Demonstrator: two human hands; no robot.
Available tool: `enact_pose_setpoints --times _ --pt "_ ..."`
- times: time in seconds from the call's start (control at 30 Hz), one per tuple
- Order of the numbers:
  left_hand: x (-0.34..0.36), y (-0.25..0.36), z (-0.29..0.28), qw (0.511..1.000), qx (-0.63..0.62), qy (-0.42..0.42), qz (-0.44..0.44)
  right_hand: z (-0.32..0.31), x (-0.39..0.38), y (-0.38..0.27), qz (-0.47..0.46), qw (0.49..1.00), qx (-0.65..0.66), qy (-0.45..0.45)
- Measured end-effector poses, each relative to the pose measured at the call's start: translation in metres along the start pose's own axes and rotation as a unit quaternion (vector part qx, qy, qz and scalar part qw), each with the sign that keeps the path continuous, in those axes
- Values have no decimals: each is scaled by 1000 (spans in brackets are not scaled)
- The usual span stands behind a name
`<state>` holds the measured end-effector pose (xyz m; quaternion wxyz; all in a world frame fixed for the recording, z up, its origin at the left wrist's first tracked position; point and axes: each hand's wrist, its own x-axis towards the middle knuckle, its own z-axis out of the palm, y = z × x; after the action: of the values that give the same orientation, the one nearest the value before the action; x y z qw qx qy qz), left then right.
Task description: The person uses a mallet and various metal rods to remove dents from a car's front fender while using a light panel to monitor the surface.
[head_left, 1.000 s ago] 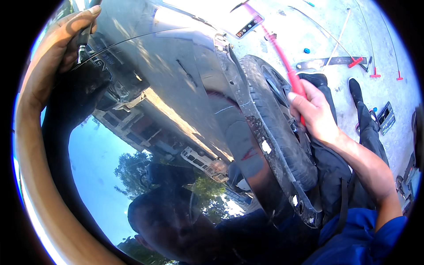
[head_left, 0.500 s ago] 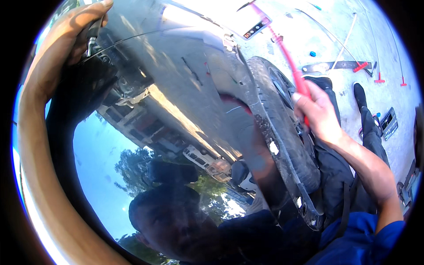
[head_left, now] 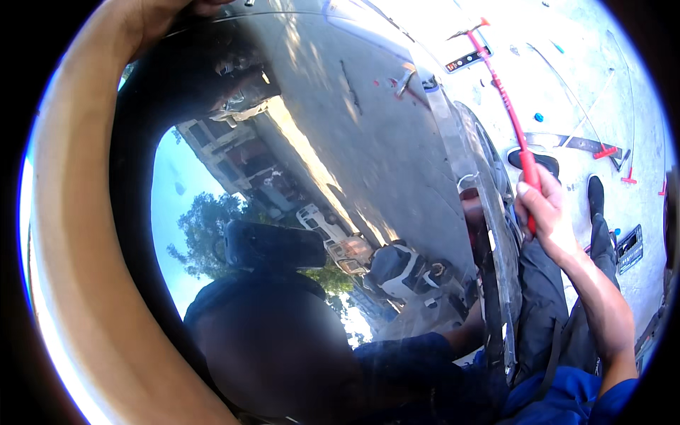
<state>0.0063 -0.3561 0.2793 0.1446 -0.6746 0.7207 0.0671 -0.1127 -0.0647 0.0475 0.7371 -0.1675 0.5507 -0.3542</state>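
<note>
A glossy dark car panel (head_left: 368, 163) fills the middle, reflecting vehicles, trees, sky and the person's head. My left hand (head_left: 159, 14) is at the top edge of the view, near a dark seam in the panel, its fingers mostly cut off. My right hand (head_left: 544, 207) grips the red handle of a long slim hammer (head_left: 510, 103) with a dark head, held upright in the picture beside the panel's worn edge (head_left: 503, 290). Behind that edge, part of a wheel (head_left: 485, 145) shows.
Pale concrete lies at the right, with rods with red T-handles (head_left: 605, 153), a flat metal bar (head_left: 549, 139), a small blue object (head_left: 538, 117), a rectangular board (head_left: 460, 62) and a black case (head_left: 629, 249). My legs and dark shoes (head_left: 596, 198) are below them.
My left hand has moved up and right, mostly out of view, hiding its dark tool. My right hand and hammer sit lower and further right, as the view has shifted over the panel.
</note>
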Motion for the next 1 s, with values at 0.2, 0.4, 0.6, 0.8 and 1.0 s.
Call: enact_pose_setpoints --times 0.2,0.4,0.6,0.8,1.0 --pt "27 -66 -18 987 -30 -79 139 1 -1 10 -29 995 -82 -43" --pt "12 -51 -22 992 12 -57 114 1 -7 3 -13 999 50 -7" --pt "19 -37 -7 993 -34 -86 78 -11 -14 -5 10 998 59 7" --pt "15 -40 -17 995 -18 -77 67 -10 -4 -2 -18 998 -55 -17" --pt "15 -47 -21 988 -35 -85 121 -1 -3 -6 -47 990 -125 -46"
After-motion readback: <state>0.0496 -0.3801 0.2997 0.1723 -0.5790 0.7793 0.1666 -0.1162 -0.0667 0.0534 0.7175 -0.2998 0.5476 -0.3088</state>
